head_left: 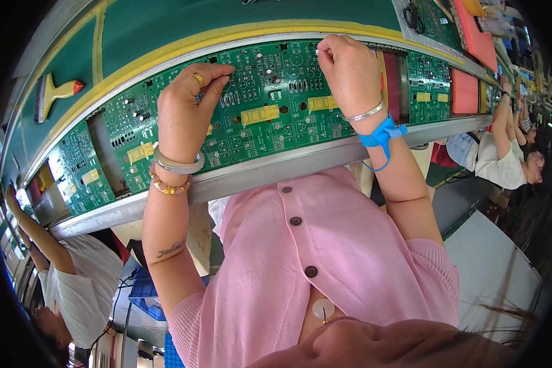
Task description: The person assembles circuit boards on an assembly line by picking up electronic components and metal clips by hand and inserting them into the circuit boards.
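Note:
A long panel of green circuit boards [276, 136] lies in front of me, set with small parts and yellow blocks [260, 115]. Over its left half is my left hand [187, 101], thumb and forefinger brought together just above the small parts; anything between them is too small to make out. My right hand [352, 70] hovers at the panel's far right edge, fingers closed in a pinch. A tiny whitish speck shows at those fingertips, its kind unclear. A blue wrist strap [383, 135] circles my right wrist.
Metal rails [276, 158] run along both sides of the panels. More green boards [427, 86] sit farther right, beside a red slab [465, 92]. A yellow-handled brush [58, 95] lies at far left. Co-workers sit on both sides, including a person in white [83, 288].

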`<state>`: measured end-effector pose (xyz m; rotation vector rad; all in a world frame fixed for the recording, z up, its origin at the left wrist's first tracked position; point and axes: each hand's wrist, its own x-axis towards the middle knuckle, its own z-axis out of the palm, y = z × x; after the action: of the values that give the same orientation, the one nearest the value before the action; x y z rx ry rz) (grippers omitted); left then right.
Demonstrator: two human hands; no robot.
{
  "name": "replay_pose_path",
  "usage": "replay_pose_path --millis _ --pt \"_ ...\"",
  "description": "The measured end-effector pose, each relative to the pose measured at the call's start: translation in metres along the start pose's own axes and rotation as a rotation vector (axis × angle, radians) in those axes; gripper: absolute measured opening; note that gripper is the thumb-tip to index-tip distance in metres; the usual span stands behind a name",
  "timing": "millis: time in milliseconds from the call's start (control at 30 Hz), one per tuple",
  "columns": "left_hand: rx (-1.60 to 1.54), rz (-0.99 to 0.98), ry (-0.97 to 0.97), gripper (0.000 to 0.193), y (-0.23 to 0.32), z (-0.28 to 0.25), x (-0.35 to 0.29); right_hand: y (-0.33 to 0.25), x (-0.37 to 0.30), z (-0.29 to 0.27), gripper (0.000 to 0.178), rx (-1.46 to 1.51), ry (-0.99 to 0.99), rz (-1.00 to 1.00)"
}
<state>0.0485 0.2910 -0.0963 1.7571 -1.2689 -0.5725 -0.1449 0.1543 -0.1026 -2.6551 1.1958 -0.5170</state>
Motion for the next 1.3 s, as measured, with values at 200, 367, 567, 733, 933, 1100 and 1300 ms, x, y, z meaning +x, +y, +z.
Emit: replay_pose_path --millis 200,367,567,733,933,1100,1300 --pt "0.014 0.015 -0.005 0.014 0.004 -0.002 0.001 -0.008 0.010 -0.004 0.006 -0.126 -0.097 0.040" --pt "-0.012 -0.048 0.021 0.013 -0.004 0.000 -0.002 -0.008 0.010 -0.008 0.007 -0.080 -0.062 -0.040" --pt "0.020 -0.108 0.064 0.012 0.004 0.003 -0.003 0.019 0.058 -0.017 0.015 0.142 0.002 -0.118" --pt "0.149 -0.078 0.120 0.009 0.015 0.017 0.000 0.029 0.088 0.004 0.008 0.261 0.049 -0.131" --pt "0.218 -0.177 0.186 0.009 0.019 0.037 0.004 0.035 0.086 0.014 0.010 0.361 0.039 -0.208" --pt "0.280 -0.212 0.220 0.008 0.016 0.045 0.009 0.040 0.080 0.016 0.009 0.451 0.112 -0.180" --pt "0.336 -0.205 0.239 0.007 0.019 0.050 0.011 0.046 0.077 0.018 0.007 0.516 0.130 -0.168"
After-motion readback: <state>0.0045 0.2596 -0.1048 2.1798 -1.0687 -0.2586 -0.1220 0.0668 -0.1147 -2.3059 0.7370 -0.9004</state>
